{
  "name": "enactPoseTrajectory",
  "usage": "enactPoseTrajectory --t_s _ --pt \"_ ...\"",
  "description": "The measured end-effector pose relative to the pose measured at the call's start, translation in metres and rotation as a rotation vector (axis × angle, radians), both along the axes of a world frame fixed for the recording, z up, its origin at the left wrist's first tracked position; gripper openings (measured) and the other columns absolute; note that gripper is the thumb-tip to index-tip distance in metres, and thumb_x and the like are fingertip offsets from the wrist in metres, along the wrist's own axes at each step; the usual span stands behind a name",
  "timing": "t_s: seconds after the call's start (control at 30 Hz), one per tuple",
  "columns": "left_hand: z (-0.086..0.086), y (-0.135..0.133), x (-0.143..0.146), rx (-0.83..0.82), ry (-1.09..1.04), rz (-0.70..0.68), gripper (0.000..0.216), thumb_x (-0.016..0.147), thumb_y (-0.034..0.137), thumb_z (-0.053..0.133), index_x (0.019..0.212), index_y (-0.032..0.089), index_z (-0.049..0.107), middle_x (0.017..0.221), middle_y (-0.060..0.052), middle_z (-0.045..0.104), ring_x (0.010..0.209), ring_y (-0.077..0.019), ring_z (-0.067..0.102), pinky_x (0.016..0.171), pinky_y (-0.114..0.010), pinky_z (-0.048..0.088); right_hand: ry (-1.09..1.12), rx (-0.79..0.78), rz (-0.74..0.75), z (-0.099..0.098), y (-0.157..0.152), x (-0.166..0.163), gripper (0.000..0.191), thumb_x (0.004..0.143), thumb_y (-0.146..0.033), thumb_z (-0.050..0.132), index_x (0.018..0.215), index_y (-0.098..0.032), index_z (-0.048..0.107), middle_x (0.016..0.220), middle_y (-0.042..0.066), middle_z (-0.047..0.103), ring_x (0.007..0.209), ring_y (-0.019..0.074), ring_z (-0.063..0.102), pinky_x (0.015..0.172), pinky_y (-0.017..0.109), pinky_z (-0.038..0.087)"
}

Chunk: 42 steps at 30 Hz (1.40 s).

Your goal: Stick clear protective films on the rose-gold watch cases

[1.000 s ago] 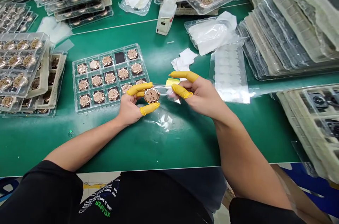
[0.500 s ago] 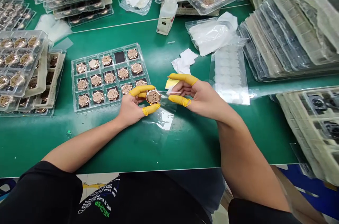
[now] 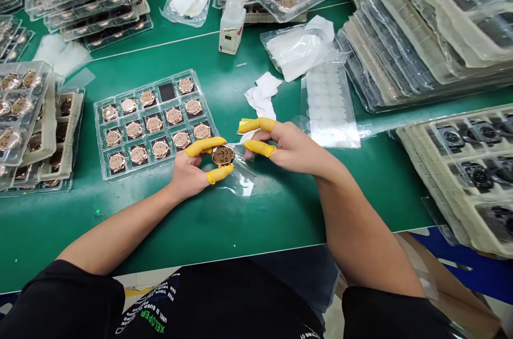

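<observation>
Your left hand (image 3: pixel 191 169) is closed on a round gold watch case (image 3: pixel 223 155), pinched between capped thumb and forefinger just off the near right corner of the clear tray (image 3: pixel 167 92). Your right hand (image 3: pixel 286 146) sits just beside the case, fingers curled. Whether it grips anything cannot be told.

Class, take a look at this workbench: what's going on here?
A person at a green table holds a round rose-gold watch case in the left hand, between yellow-capped fingers. The right hand seems to pinch clear film beside it. A clear tray of similar cases lies just behind, one compartment empty.
</observation>
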<state>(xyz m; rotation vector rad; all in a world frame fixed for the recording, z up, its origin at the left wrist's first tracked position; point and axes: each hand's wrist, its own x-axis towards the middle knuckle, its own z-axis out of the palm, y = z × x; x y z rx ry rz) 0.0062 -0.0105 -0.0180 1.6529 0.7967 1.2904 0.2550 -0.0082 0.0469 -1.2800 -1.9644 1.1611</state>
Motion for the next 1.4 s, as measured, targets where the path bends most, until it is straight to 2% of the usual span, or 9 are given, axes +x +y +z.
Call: enactPoseTrajectory --t_s 0.17,0.37,0.57,0.7,0.8,0.93,1.03,1.2,1.4 --pt "0.001 0.003 0.000 -0.163 0.071 -0.040 0.057 0.069 0.034 0.097 0.120 0.017 0.078 0.111 -0.009 0.083 0.096 -0.0212 0.082 0.086 -0.030 0.070 -0.146 0.026 0.054 -0.004 0.000 0.002 0.013 0.098 -0.028 0.060 0.109 -0.024 0.064 0.090 0.002 0.084 0.078 0.0215 0.074 0.069 0.034 0.046" --pt "-0.002 0.003 0.004 -0.188 0.045 -0.064 0.053 0.071 0.027 0.094 0.120 0.018 0.077 0.108 -0.007 0.083 0.093 -0.0189 0.080 0.088 -0.031 0.070 -0.254 0.153 0.036 -0.007 -0.001 0.004 0.019 0.096 -0.031 0.061 0.111 -0.025 0.068 0.094 0.005 0.085 0.083 0.0273 0.078 0.068 0.036 0.047" --pt "0.002 0.000 0.004 -0.293 0.063 -0.068 0.054 0.068 0.024 0.093 0.120 0.018 0.077 0.102 -0.005 0.082 0.086 -0.0162 0.078 0.085 -0.030 0.070 -0.369 0.163 0.055 -0.010 0.000 0.004 0.009 0.094 -0.030 0.062 0.099 -0.026 0.069 0.084 0.004 0.081 0.071 0.0252 0.073 0.061 0.035 0.045" --pt "0.005 0.001 0.005 -0.399 0.058 -0.073 0.056 0.066 0.024 0.094 0.119 0.018 0.078 0.097 -0.004 0.082 0.081 -0.0140 0.077 0.082 -0.027 0.070 -0.289 0.296 0.058 -0.008 -0.002 0.006 0.011 0.091 -0.025 0.062 0.098 -0.025 0.071 0.119 0.012 0.079 0.107 0.0350 0.074 0.086 0.049 0.056" --pt "0.006 0.002 0.006 -0.477 0.040 -0.051 0.056 0.065 0.023 0.094 0.117 0.017 0.078 0.095 -0.004 0.082 0.077 -0.0125 0.076 0.076 -0.024 0.069 -0.047 0.329 0.038 -0.001 -0.007 0.003 0.006 0.089 -0.021 0.069 0.091 -0.026 0.071 0.134 0.011 0.073 0.126 0.0380 0.067 0.104 0.057 0.053" --pt "0.005 0.003 0.007 -0.475 0.059 -0.033 0.057 0.065 0.023 0.094 0.119 0.017 0.077 0.098 -0.005 0.082 0.079 -0.0129 0.077 0.079 -0.025 0.070 0.458 0.135 -0.272 -0.001 -0.015 -0.018 0.007 0.089 -0.032 0.077 0.086 -0.029 0.071 0.122 0.006 0.074 0.111 0.0307 0.070 0.099 0.052 0.057" --pt "0.004 0.002 0.007 -0.453 0.069 -0.042 0.057 0.066 0.023 0.092 0.120 0.018 0.077 0.097 -0.004 0.082 0.079 -0.0133 0.077 0.080 -0.026 0.070 0.392 -0.071 -0.441 -0.011 -0.017 -0.035 0.013 0.082 -0.035 0.082 0.086 -0.027 0.072 0.119 0.007 0.076 0.115 0.0309 0.070 0.098 0.049 0.057" --pt "0.002 0.002 0.008 -0.458 0.064 -0.054 0.057 0.066 0.022 0.092 0.121 0.018 0.076 0.096 -0.003 0.081 0.077 -0.0122 0.075 0.079 -0.026 0.069 0.328 -0.282 -0.438 -0.020 -0.012 -0.041 0.020 0.074 -0.039 0.085 0.080 -0.024 0.074 0.090 0.005 0.077 0.093 0.0253 0.070 0.089 0.044 0.056" --pt "0.003 0.002 0.008 -0.478 0.070 -0.061 0.059 0.065 0.023 0.092 0.122 0.016 0.076 0.097 -0.004 0.080 0.082 -0.0136 0.076 0.082 -0.027 0.069 0.339 -0.359 -0.412 -0.013 -0.013 -0.043 0.029 0.066 -0.042 0.092 0.078 -0.022 0.076 0.086 0.005 0.078 0.086 0.0229 0.070 0.083 0.039 0.055"
